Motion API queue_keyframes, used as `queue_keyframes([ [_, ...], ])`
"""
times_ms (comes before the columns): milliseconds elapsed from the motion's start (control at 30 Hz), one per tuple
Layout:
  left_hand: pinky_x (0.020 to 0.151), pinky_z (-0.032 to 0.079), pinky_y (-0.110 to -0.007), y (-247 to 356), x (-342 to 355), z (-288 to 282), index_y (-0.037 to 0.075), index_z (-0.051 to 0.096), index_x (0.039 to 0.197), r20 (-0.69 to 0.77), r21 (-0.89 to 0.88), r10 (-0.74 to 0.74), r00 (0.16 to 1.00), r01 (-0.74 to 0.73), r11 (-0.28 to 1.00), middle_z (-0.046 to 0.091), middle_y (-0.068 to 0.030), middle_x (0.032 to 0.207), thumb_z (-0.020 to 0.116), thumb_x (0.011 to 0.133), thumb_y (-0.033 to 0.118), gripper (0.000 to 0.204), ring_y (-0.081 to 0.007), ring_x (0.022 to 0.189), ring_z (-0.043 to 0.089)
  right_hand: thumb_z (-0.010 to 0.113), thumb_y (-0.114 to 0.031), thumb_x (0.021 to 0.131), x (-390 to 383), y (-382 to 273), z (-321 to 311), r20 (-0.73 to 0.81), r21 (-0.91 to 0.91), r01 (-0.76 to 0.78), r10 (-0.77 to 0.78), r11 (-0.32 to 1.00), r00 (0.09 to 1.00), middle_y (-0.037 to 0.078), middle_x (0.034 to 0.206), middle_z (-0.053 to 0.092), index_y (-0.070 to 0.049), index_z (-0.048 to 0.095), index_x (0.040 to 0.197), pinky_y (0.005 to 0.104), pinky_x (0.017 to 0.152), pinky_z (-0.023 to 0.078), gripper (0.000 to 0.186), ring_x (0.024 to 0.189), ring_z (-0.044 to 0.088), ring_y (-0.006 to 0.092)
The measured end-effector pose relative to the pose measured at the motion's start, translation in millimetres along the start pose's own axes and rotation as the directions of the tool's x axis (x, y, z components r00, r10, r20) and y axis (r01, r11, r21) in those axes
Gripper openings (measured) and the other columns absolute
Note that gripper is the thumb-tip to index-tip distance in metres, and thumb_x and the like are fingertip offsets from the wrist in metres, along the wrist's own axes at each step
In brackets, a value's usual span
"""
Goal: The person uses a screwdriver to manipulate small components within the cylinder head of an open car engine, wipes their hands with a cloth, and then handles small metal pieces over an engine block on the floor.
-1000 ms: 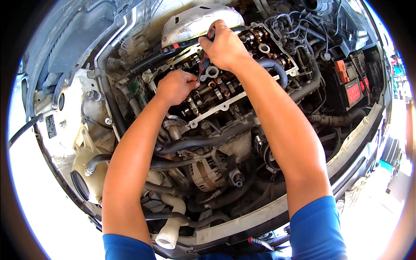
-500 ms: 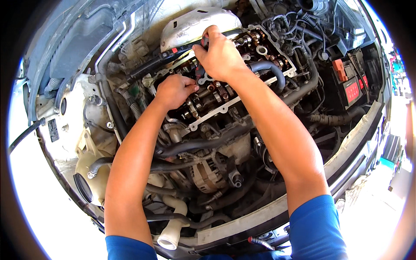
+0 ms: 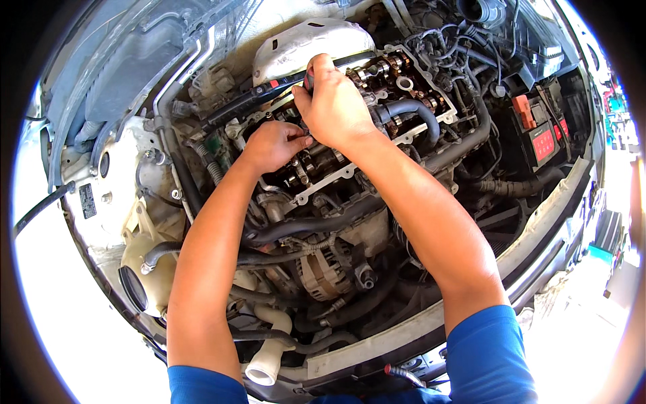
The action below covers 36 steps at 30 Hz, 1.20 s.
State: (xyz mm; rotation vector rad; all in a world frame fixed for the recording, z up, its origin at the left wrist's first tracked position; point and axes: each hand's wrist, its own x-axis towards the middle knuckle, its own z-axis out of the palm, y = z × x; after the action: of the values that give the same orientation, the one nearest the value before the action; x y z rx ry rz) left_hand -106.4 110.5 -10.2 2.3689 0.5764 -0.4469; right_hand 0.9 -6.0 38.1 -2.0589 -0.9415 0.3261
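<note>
Right hand: the right hand [image 3: 336, 108] is closed round the red and black handle of a tool [image 3: 309, 79]; fingers wrapped, back of the hand up.
Left hand: the left hand [image 3: 272, 145] has thumb and fingertips drawn together, just beside the right hand; cannot tell whether anything is pinched between them.
Tool: over the left half of the open engine; only part of the handle shows, at the far left side of the right fist. Lower end masked by the hands.
Engine top: uncovered, pale rim [image 3: 344, 173] running along its near edge; shafts and a metal ring [image 3: 404, 83] visible in the right half.
Just changed: the right fist has come nearer and a little left over the last second, closing up on the left hand. Tool goes with it. Left hand holds about the same spot on the engine.
Lost from view: a second ring and the tool's shaft, both visible a second ago, now behind the right hand.
Gained: more of the grey-blue hose [image 3: 420, 111], right of the right wrist, shows now.
Meaning: both hands seem to be busy at one spot; progress there cannot be read while they cover it.
Far side: dark bar [image 3: 249, 102] along the engine's far edge, silver cover [image 3: 309, 44] beyond it.
Right side: black battery with red panels [image 3: 544, 145], well apart from the hands.
Near side: cream pipe [image 3: 269, 350], open end toward the person.
</note>
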Motion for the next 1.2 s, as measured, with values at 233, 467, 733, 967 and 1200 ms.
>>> queue_keyframes([
  [233, 0.072, 0.050, -0.041, -11.2, 4.1, 6.4, 0.008, 0.072, 0.095, -0.045, -0.014, 0.039, 0.998, -0.039, 0.999, 0.068, -0.0154, 0.084, 0.064, 0.085, 0.040, 0.034, -0.0334, 0.080, 0.065, 0.064, -0.020, 0.087, 2.2, 5.4, 5.9, -0.066, 0.023, 0.034, -0.033, 0.999, 0.997, 0.026, 0.090, 0.062, 0.003, 0.046, 0.107, 0.0492, 0.078, 0.048, 0.036, 0.089, 0.061, 0.0452],
  [467, 0.073, 0.051, -0.040, -7.5, 1.1, 9.4, 0.009, 0.072, 0.096, -0.118, -0.042, 0.044, 0.992, -0.050, 0.998, 0.069, -0.0146, 0.086, 0.065, 0.084, 0.038, 0.032, -0.0316, 0.082, 0.066, 0.066, -0.023, 0.086, 9.8, 9.1, 3.6, -0.050, 0.038, 0.076, -0.074, 0.996, 0.996, 0.023, 0.085, 0.063, 0.003, 0.046, 0.105, 0.0483, 0.074, 0.048, 0.038, 0.083, 0.062, 0.0436],
  [733, 0.075, 0.052, -0.040, 2.3, -16.5, -8.2, 0.007, 0.071, 0.096, -0.120, -0.005, 0.105, 0.987, -0.107, 0.994, 0.070, -0.0139, 0.088, 0.064, 0.083, 0.041, 0.036, -0.0310, 0.082, 0.067, 0.066, -0.019, 0.083, 2.5, -11.6, -11.7, -0.008, 0.120, 0.271, -0.272, 0.955, 0.962, 0.018, 0.079, 0.062, 0.000, 0.049, 0.102, 0.0416, 0.070, 0.049, 0.032, 0.075, 0.063, 0.0366],
  [967, 0.078, 0.051, -0.042, -17.7, -27.5, -0.3, 0.008, 0.070, 0.093, -0.203, 0.137, 0.297, 0.933, -0.274, 0.952, 0.069, -0.0142, 0.091, 0.065, 0.083, 0.041, 0.035, -0.0336, 0.088, 0.065, 0.061, -0.004, 0.075, -5.7, -18.0, -23.6, 0.256, 0.413, 0.376, -0.502, 0.830, 0.826, 0.007, 0.078, 0.059, -0.003, 0.053, 0.101, 0.0330, 0.069, 0.048, 0.028, 0.073, 0.058, 0.0186],
  [1200, 0.083, 0.050, -0.039, -9.7, -38.8, 0.8, 0.011, 0.064, 0.105, -0.157, -0.098, 0.200, 0.967, -0.217, 0.971, 0.067, -0.0121, 0.105, 0.066, 0.079, 0.030, 0.032, -0.0304, 0.099, 0.063, 0.060, 0.000, 0.071, -21.1, -15.7, -18.2, 0.356, 0.492, 0.373, -0.573, 0.786, 0.738, 0.006, 0.075, 0.052, -0.006, 0.054, 0.096, 0.0310, 0.064, 0.045, 0.026, 0.069, 0.050, 0.0174],
])
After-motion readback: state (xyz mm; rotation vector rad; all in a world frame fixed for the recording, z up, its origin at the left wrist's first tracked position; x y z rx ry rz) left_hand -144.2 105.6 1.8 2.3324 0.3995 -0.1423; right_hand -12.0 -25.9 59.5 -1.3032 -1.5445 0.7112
